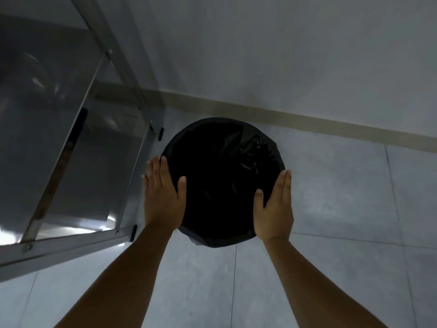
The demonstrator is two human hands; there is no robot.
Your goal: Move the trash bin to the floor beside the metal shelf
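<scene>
A round trash bin point(222, 176) lined with a black plastic bag is seen from straight above, just right of the metal shelf point(71, 143). My left hand point(163, 195) lies flat against the bin's left rim, thumb over the edge. My right hand point(274, 204) presses the right rim the same way. Both hands clasp the bin between them. Whether the bin's base touches the floor is hidden.
The shelf's steel legs and black feet point(160, 133) stand close to the bin's left side. A grey wall with a beige skirting strip point(307, 119) runs behind the bin. Grey floor tiles point(343, 185) spread to the right and toward me.
</scene>
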